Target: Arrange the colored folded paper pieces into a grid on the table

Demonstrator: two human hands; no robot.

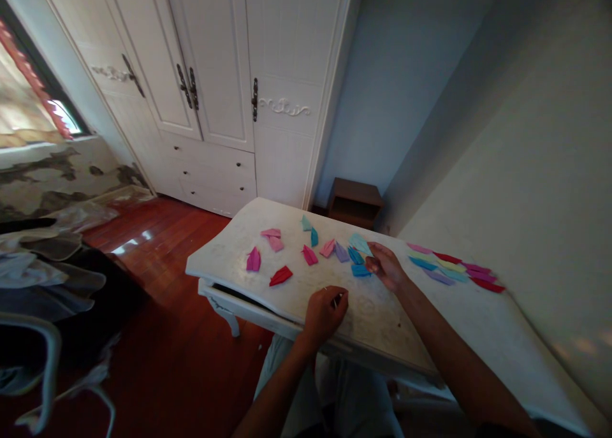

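My right hand (386,267) pinches a pale blue leaf-shaped piece (359,243), paper or cloth, above the white table (287,298). Close by its fingertips lie a blue piece (360,270) and another blue piece (354,255). Nearer to me, my left hand (327,312) is closed over the table's front part; a thin pale sliver shows at its fingers, too small to name. Left of the right hand are a lilac piece (342,252), a pink piece (327,248), a magenta piece (310,255) and a teal piece (314,236).
Farther left lie a red piece (280,275) and a purple-pink piece (253,259). Several coloured pieces, among them a lilac one (438,277), form rows along the wall at right. A slightly open drawer (248,301) sits under the tabletop. Behind stand a white wardrobe (215,106) and a brown nightstand (356,196).
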